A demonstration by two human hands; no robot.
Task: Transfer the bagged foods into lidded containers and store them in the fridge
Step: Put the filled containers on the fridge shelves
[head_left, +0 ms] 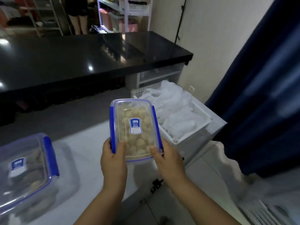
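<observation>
Your left hand (113, 161) and right hand (167, 159) clasp the filled, lidded container (135, 127). Carry it level to the fridge next

A single wide-angle view comes from the person's head, facing forward and down — close over both forearms and the white table (90, 143) at near left. It reaches far across a black counter (97, 52) to shelving (125, 13), with a dark curtain (263, 95) at right.
</observation>
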